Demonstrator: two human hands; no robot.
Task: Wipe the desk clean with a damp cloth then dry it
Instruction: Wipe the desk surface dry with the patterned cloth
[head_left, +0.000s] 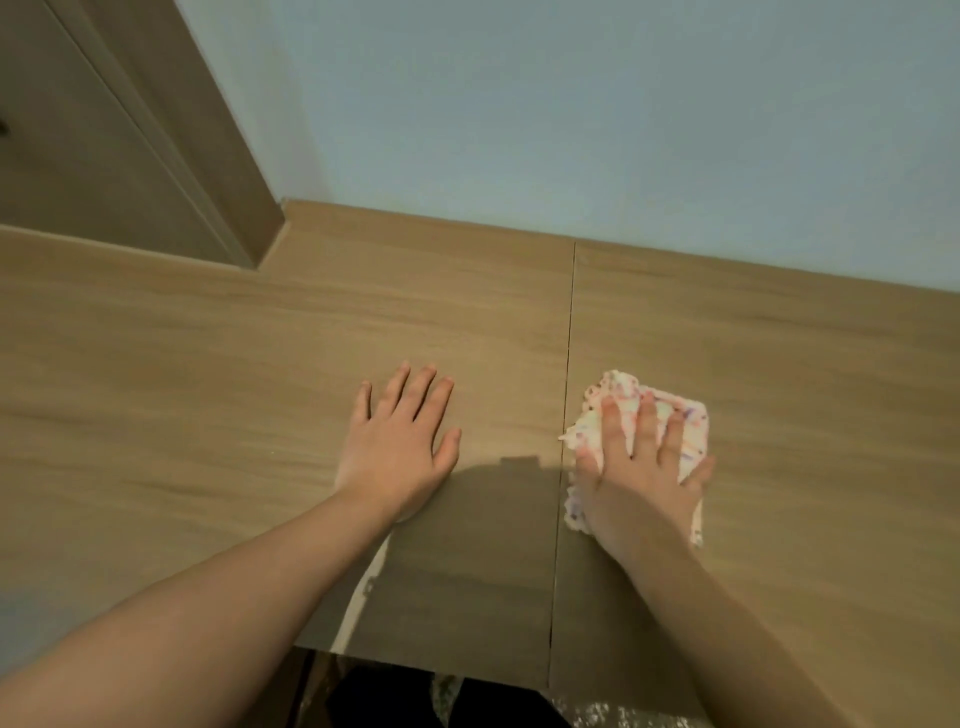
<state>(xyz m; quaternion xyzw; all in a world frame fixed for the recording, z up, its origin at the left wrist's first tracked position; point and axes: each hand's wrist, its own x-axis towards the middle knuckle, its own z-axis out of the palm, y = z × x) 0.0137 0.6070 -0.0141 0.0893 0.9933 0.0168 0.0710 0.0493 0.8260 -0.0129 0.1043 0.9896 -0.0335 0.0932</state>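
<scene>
The wooden desk (218, 374) fills the lower half of the view, with a thin seam (569, 332) running front to back right of centre. My right hand (641, 483) presses flat on a crumpled white cloth with pink and purple flecks (691, 421), just right of the seam. The palm hides most of the cloth. Left of the seam, my left hand (400, 447) lies flat on the bare wood with its fingers spread and holds nothing.
A pale wall (571, 114) rises behind the desk. A wooden door or cabinet panel (104, 145) stands at the back left corner. The desk's front edge (431, 667) runs near the bottom, with dark floor and speckled fabric below it.
</scene>
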